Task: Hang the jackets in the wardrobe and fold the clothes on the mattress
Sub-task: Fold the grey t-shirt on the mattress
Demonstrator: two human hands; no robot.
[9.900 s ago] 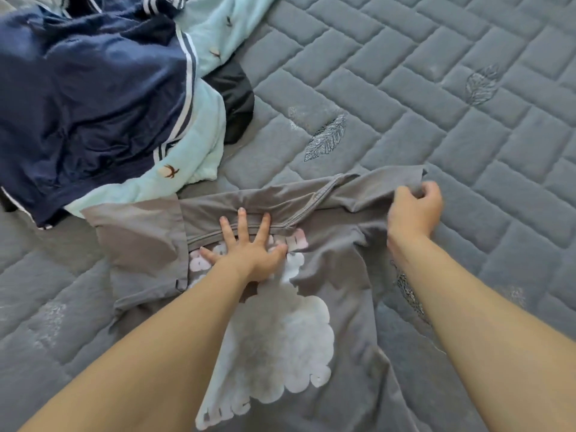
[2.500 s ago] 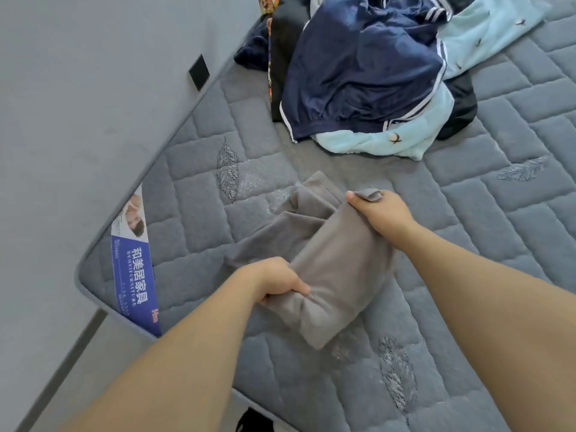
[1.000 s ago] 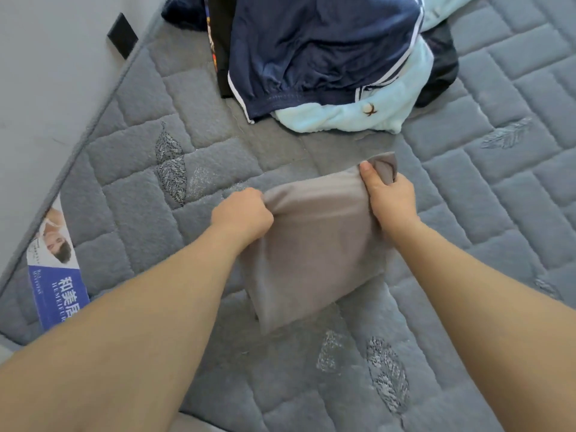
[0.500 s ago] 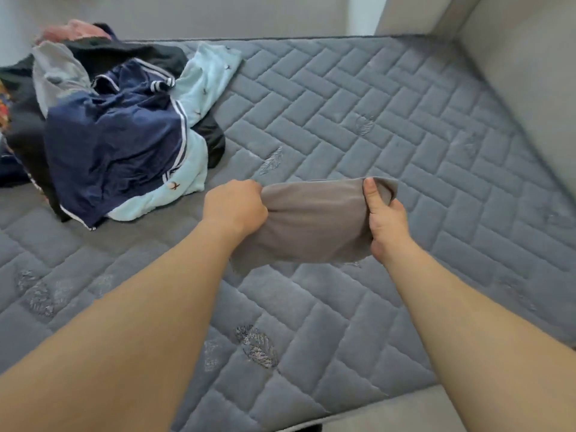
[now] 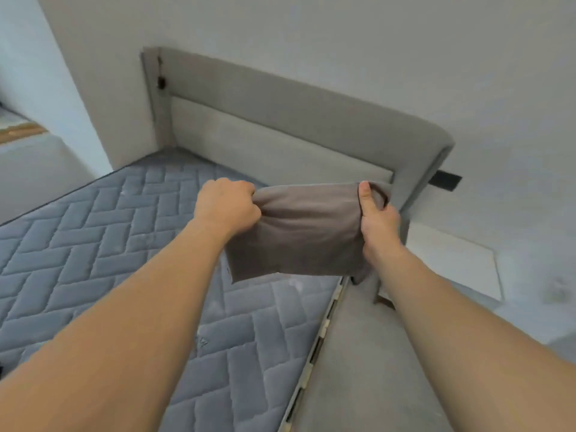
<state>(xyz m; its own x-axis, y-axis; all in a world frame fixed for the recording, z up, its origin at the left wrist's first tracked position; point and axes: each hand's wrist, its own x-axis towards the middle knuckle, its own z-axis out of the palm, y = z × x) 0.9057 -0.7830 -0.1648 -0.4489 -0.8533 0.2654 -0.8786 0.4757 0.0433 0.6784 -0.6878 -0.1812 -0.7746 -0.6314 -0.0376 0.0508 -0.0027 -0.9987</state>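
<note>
A folded grey t-shirt (image 5: 299, 232) hangs in the air between both hands, above the corner of the grey quilted mattress (image 5: 109, 244) near the headboard. My left hand (image 5: 226, 207) grips its left top corner in a fist. My right hand (image 5: 378, 219) holds its right edge, thumb on the front of the cloth. The shirt's lower edge hangs free above the mattress. The pile of other clothes is out of view.
A padded grey headboard (image 5: 280, 132) stands against the wall behind the shirt. The bed frame's side rail (image 5: 358, 353) runs along the mattress's right edge. A white low surface (image 5: 452, 260) lies on the right, with a dark wall plate (image 5: 444, 180) above it.
Both hands have lifted the folded shirt off the mattress and carried it to the right, toward the headboard. The view has swung right, so the clothes pile has left the frame.
</note>
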